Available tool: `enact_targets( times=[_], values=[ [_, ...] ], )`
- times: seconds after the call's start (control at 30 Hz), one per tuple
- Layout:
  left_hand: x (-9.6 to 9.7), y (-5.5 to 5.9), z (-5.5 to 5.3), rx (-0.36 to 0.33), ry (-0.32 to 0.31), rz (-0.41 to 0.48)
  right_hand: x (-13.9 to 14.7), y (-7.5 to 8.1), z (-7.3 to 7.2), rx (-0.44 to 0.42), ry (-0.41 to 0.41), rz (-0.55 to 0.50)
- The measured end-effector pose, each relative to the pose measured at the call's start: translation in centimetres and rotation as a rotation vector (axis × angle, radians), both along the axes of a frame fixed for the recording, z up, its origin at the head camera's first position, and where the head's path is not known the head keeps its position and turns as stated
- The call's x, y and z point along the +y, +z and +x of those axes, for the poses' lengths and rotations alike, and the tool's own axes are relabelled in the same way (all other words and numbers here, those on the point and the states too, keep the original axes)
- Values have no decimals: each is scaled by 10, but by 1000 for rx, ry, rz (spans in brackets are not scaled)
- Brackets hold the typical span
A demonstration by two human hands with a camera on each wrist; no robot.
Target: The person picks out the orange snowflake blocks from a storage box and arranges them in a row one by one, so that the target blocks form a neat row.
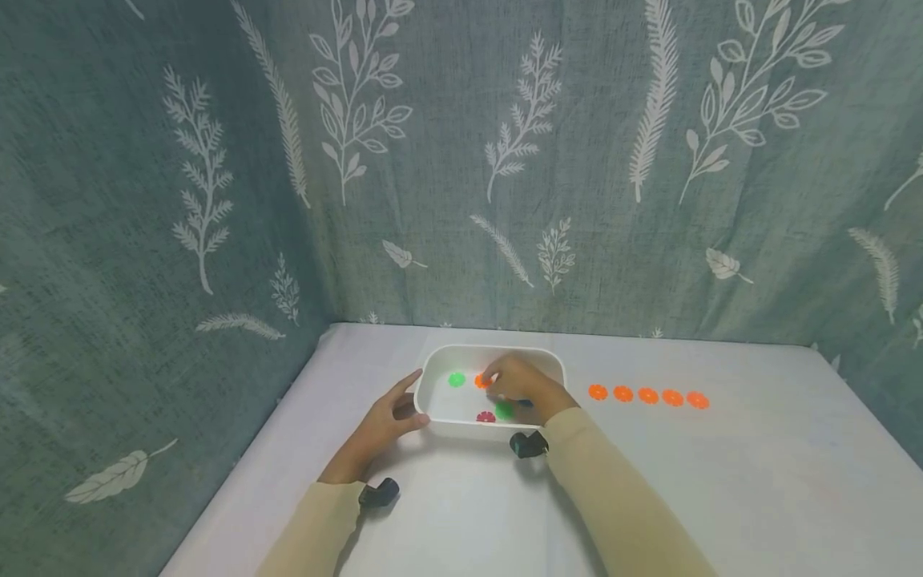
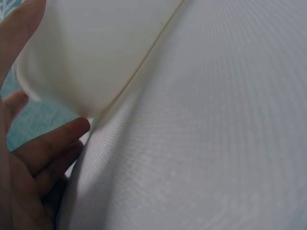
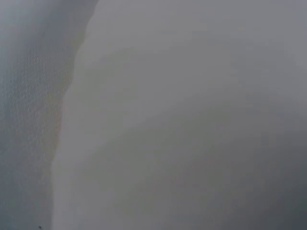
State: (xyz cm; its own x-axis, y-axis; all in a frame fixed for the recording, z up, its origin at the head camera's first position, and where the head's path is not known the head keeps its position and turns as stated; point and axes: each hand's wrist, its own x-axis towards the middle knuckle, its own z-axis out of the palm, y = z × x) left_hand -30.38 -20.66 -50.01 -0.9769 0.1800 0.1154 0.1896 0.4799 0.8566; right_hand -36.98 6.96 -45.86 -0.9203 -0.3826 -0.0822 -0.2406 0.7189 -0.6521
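Note:
In the head view, a white plastic tub [image 1: 461,350] stands on the table. My left hand [image 1: 382,421] holds its left end, thumb at the near corner and index finger at the far one. The left wrist view has the left fingers [image 2: 53,143] against the tub wall [image 2: 100,52]. Inside the tub, the fingertips of my right hand [image 1: 517,380] pinch an orange notched disc [image 1: 481,382], partly covered by them. Also in the tub lie a light green disc [image 1: 457,379], a darker green disc [image 1: 504,410] and a red disc [image 1: 486,417]. Something dark blue shows under the right wrist.
Several orange discs [image 1: 648,396] lie in a row on the white-covered table [image 1: 764,465], right of the tub. A patterned green curtain [image 1: 447,160] hangs behind and at the left. The right wrist view holds only a blurred pale surface.

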Motion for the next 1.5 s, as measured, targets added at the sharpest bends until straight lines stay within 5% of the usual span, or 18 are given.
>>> enact_targets(
  times=[0.37,0.77,1.5],
  values=[
    [2,3,0,10,-19,11,0,4,0,50,41,83],
    [1,3,0,13,-7,4,-2,2,-3,4,-54,119],
    [0,0,0,6,-12,0,0,0,0,-4,-37,54]
  ],
)
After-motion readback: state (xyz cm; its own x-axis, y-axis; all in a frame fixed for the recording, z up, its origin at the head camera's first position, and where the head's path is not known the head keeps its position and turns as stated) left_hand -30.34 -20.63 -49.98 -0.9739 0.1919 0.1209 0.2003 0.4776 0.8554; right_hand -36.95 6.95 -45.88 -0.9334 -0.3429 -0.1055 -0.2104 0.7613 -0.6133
